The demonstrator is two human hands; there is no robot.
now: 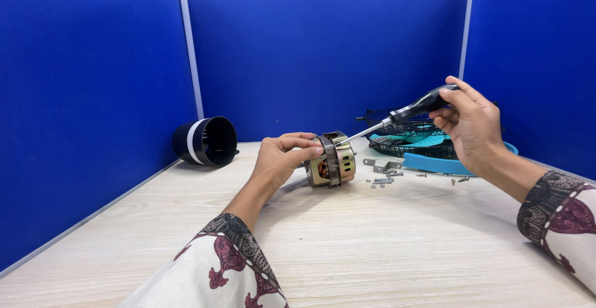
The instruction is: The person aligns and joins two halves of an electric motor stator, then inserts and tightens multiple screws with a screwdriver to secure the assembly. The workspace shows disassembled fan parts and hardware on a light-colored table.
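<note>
A small metal fan motor [335, 160] with a brass-coloured body lies on its side on the pale wooden table [347, 246]. My left hand [282, 159] grips its left end and holds it steady. My right hand [470, 125] holds a screwdriver [403, 113] by its black handle, raised above the table to the right. The screwdriver's metal shaft slants down to the left, and its tip touches the top of the motor.
Several loose screws and small metal brackets [383, 173] lie just right of the motor. Behind them rest a black wire fan guard, teal blades and a blue ring [428, 147]. A dark cylindrical housing [206, 140] lies at the back left. Blue partition walls enclose the table.
</note>
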